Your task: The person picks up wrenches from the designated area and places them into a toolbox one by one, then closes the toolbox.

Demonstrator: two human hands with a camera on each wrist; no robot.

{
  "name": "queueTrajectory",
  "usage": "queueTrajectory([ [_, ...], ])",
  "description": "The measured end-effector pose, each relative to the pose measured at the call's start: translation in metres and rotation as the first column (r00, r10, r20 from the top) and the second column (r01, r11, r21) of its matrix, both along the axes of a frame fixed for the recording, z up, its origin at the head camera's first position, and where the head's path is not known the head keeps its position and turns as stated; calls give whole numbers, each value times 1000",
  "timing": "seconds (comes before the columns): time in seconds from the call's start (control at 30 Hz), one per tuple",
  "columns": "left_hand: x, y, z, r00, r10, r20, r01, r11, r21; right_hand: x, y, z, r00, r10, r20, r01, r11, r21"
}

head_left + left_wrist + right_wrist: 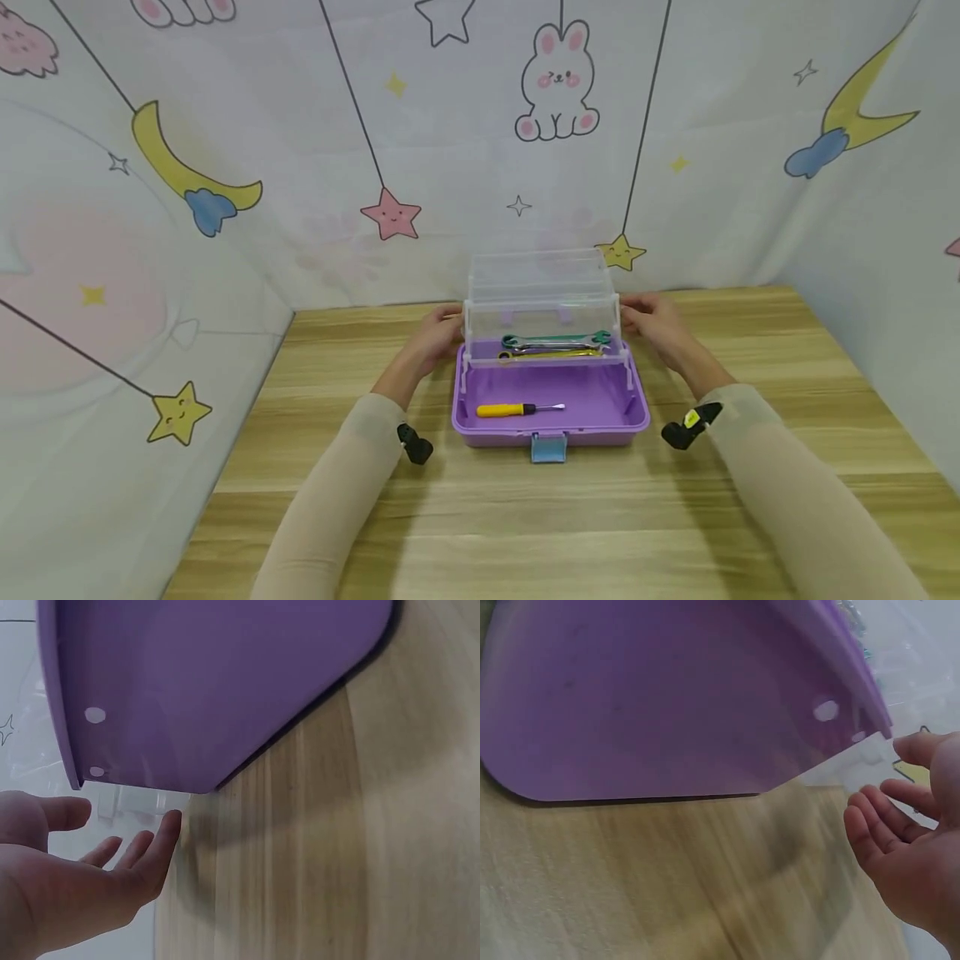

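A purple toolbox (pixel 480 437) stands with its clear lid (pixel 542 279) raised. Several wrenches (pixel 557 342) lie in the clear upper tray (pixel 551 362), lifted over the back of the box. In the purple bottom rests a yellow-handled screwdriver (pixel 517 410), its tip pointing right. My left hand (pixel 429 343) is beside the box's rear left corner, and my right hand (pixel 663 333) is beside the rear right one. Both wrist views show the left hand (pixel 97 877) and the right hand (pixel 915 847) with loosely bent fingers and nothing gripped. Whether fingertips touch the lid is unclear.
A light blue latch (pixel 549 448) hangs down at the box's front. The wooden table (pixel 525 533) extends in front and to both sides. Close behind the box hangs a white cloth (pixel 465 150) printed with stars, moons and a rabbit.
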State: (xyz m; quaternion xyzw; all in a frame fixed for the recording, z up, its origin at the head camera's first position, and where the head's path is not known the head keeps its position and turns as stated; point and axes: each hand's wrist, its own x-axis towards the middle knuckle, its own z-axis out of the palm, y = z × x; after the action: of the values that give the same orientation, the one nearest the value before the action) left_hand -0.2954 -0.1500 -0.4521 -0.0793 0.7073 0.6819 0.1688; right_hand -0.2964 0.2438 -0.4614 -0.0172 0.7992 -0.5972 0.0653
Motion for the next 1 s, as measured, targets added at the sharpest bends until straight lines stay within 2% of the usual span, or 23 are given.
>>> queueTrajectory([
  [0.2,-1,0,-5,999,-3,36,1,998,69,3,-7,-8,999,30,24,-30,999,23],
  [0.43,-1,-2,-7,999,-31,26,30,999,39,7,-15,-4,998,47,35,-49,997,52],
  [0.87,3,1,-6,1000,-1,-22,2,1000,7,8,-18,-7,1000,25,-7,-25,999,33],
  [1.0,3,1,-6,998,5,-57,-6,1000,-11,7,-18,-8,1000,6,-22,-5,1000,30],
])
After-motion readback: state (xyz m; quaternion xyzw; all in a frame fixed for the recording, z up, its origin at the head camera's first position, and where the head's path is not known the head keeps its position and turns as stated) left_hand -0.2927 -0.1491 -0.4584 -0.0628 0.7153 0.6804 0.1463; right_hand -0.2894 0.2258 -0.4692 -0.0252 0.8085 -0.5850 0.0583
